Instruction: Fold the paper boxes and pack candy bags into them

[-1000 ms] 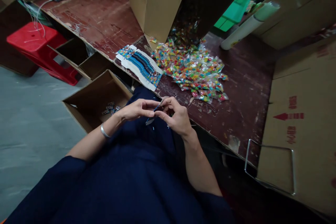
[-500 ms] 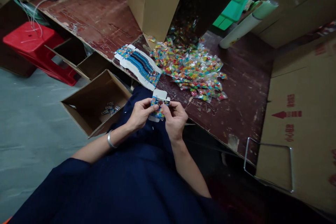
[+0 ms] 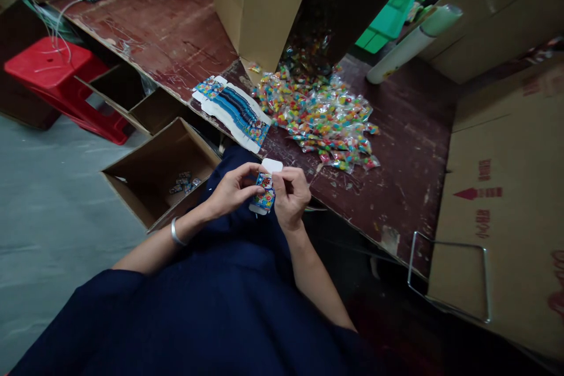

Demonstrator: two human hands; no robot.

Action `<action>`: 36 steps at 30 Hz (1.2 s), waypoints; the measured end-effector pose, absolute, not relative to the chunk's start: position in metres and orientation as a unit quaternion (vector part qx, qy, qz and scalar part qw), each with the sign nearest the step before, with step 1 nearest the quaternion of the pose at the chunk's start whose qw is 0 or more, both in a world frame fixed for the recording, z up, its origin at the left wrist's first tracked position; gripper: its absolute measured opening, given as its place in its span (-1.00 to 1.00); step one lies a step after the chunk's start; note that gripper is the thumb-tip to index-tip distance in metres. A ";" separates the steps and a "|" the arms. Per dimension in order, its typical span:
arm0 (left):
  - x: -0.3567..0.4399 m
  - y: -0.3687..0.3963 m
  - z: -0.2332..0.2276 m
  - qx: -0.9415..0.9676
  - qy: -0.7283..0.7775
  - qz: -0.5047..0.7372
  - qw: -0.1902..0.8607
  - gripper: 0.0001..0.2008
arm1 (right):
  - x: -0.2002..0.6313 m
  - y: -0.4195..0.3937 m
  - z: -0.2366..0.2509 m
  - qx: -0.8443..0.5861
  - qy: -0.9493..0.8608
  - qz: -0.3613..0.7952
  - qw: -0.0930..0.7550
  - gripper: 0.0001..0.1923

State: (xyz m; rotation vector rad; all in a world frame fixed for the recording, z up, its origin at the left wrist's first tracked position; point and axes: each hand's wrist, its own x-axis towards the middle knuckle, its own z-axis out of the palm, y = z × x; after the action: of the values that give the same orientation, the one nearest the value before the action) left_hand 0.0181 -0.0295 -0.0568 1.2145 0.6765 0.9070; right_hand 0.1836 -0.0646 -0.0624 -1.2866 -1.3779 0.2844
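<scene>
Head view: hands [image 3: 259,191] half-cover small printed box [image 3: 265,197].

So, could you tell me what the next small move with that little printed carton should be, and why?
Probably folding down the white top flap: the small blue printed carton is held upright between the left hand and right hand, with that flap standing open and the right fingers already pinching it.

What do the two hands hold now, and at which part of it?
A small printed carton: the left hand pinches its left side, the right hand its right side near the open white top flap.
</scene>
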 end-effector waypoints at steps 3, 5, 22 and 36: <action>0.020 -0.030 -0.052 0.527 0.316 0.415 0.671 -0.61 | 0.182 -0.061 -0.055 -0.534 -0.566 0.197 0.597 -0.82; 0.022 -0.030 -0.049 0.512 0.328 0.442 0.660 -0.59 | 0.179 -0.059 -0.050 -0.518 -0.521 0.258 0.627 -0.83; 0.013 -0.026 -0.042 0.589 0.292 0.393 0.643 -0.49 | 0.209 -0.041 -0.022 -0.540 -0.511 0.446 0.497 -0.74; 0.013 -0.032 -0.056 0.544 0.376 0.371 0.652 -0.68 | 0.234 -0.061 -0.033 -0.532 -0.641 0.317 0.454 -0.75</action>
State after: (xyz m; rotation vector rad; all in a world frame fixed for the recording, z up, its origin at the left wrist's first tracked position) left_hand 0.0133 -0.0321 -0.0560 1.2344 0.8527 0.8430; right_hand 0.2343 -0.0615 -0.0332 -1.3133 -1.5809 0.7820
